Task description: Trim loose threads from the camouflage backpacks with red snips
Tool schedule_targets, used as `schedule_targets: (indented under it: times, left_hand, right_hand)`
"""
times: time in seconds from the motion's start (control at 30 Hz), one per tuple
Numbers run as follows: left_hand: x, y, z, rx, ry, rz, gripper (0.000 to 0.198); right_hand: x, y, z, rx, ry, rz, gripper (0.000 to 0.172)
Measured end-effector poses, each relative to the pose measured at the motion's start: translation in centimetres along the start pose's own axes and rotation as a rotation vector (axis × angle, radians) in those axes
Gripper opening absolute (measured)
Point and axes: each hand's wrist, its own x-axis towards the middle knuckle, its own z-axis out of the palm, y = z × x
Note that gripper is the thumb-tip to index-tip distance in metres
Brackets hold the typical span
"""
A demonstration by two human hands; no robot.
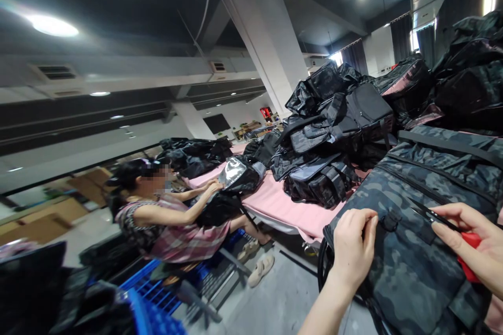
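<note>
1. Two states: your left hand (352, 246) pinches narrowly, contents unclear; your right hand (481, 238) holds red-handled snips (470, 257).
2. Your camouflage bag (416, 272), lower right of frame, looks soft-sided, bulky, probably light; grip its edges.

Matt cloth bag (412, 269), metal-bladed scissors (424, 211)

A dark grey camouflage bag (412, 272) lies broad side up beneath red-handled scissors (468, 267) with black blades pointing left.
</note>
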Motion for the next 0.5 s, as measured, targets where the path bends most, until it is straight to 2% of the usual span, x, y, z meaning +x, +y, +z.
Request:
schedule_targets:
  times: [0.13,0.27,0.37,0.5]
  left_hand:
    - [1.5,0.9,0.8,0.046,-0.043,0.030,0.010]
    - [2.9,1.8,2.2,0.300,-0.268,0.044,0.007]
    - [3.1,2.0,3.2,0.419,-0.389,0.021,0.012]
    - [2.6,1.6,3.7,0.389,-0.436,0.029,0.009]
  right_hand:
    - [0.3,0.4,-0.4,-0.058,-0.011,-0.032,0.030]
    - [0.7,1.3,-0.8,-0.041,-0.045,-0.059,0.030]
    - [0.7,1.8,-1.0,-0.061,-0.027,-0.058,0.030]
    - [0.7,2.0,-1.3,-0.113,-0.047,-0.124,0.030]
